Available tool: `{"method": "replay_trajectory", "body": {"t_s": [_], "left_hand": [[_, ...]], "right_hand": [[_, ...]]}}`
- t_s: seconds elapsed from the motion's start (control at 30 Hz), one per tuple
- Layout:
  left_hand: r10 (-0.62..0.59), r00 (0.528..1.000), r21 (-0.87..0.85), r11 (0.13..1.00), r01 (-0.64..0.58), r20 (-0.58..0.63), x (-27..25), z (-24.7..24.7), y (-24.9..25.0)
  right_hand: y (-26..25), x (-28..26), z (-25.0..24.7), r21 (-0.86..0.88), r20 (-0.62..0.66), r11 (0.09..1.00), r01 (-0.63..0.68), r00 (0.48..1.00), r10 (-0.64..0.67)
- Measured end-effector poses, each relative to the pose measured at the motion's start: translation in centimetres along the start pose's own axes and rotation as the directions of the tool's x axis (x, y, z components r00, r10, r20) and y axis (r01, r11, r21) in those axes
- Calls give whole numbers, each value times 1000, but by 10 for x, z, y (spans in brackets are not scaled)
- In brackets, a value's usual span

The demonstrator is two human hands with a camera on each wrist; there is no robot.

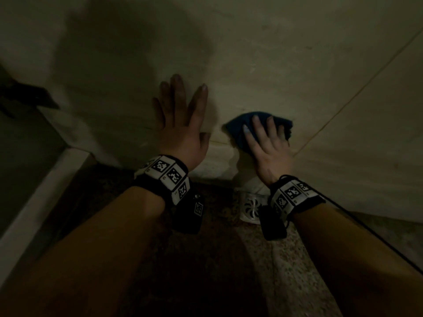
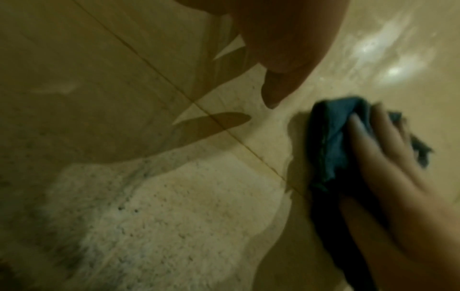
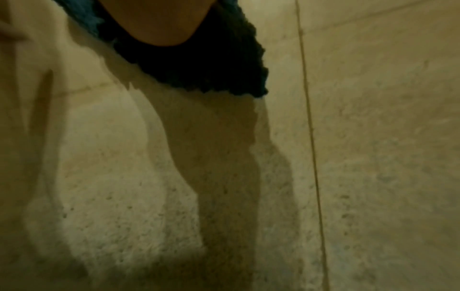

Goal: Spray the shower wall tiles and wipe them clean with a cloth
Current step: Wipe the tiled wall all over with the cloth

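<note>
The beige shower wall tiles (image 1: 286, 65) fill the upper part of the head view. My right hand (image 1: 267, 143) presses a crumpled blue cloth (image 1: 238, 129) flat against the wall low down, fingers straight across it. My left hand (image 1: 180, 120) lies flat on the wall just left of the cloth, fingers spread. The left wrist view shows the cloth (image 2: 333, 141) under the right hand (image 2: 388, 177) beside a grout line (image 2: 224, 128). The right wrist view shows the cloth's (image 3: 199, 65) frilled edge on the tile (image 3: 373, 157). No spray bottle is in view.
A round metal floor drain (image 1: 250, 208) sits at the foot of the wall below my right wrist. The floor (image 1: 286, 259) is speckled stone. A white raised kerb (image 1: 41, 202) runs along the left. A dark fitting (image 1: 29, 97) juts from the left wall.
</note>
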State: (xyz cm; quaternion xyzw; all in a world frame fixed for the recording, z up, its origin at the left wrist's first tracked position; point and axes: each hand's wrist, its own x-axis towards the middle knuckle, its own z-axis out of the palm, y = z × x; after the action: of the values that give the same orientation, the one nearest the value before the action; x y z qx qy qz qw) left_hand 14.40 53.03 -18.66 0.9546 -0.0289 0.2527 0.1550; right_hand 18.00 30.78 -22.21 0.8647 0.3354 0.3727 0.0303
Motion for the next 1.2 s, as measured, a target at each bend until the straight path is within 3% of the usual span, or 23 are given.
{"method": "replay_trajectory", "body": {"t_s": [0.1,0.3,0.5,0.63,0.8,1.03,1.2], "left_hand": [[-22,1000,-4,1000,22,-13,1,-8,-7],[-93,986,21,996,90,135,2,-22,-14],[-93,990,-19,995,96,106,0,-23,-14],[-111,990,-3,994,112,91,-1,-21,-19],[-107,990,-9,994,108,95,-2,-17,-28],[-46,998,26,999,45,31,-3,-9,-39],[-38,999,36,999,38,3,-3,-7,-40]], "right_hand": [[-3,-1,6,17,11,1000,-6,1000,6],[-1,-7,11,-51,55,996,72,996,-69],[-1,4,-2,-20,70,997,70,995,-68],[-3,27,-14,2,16,1000,15,1000,-16],[-13,63,-15,20,-155,996,-83,984,85],[-20,63,-13,3,-106,997,-77,991,76],[-23,69,-10,12,-214,996,-89,973,90]]}}
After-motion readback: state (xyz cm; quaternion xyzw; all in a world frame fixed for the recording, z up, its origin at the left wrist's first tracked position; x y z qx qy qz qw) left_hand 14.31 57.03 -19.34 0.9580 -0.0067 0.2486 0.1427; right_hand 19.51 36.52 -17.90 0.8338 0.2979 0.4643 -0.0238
